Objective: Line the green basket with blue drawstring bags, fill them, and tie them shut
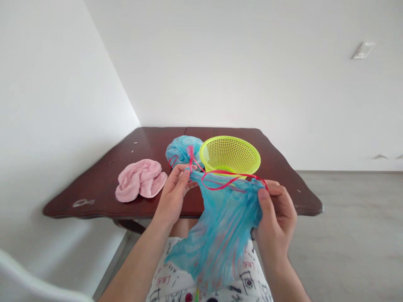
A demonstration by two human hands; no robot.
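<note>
Left hand [173, 195] pinches one edge of a translucent blue plastic bag [220, 222] at its red drawstring [220, 174]; right hand [275, 209] pinches the opposite edge, holding the bag's top taut above the lap; a yellow-green plastic basket [229, 155] and a bundled blue bag [181, 151] sit beyond on the dark wooden table [78, 205].
</note>
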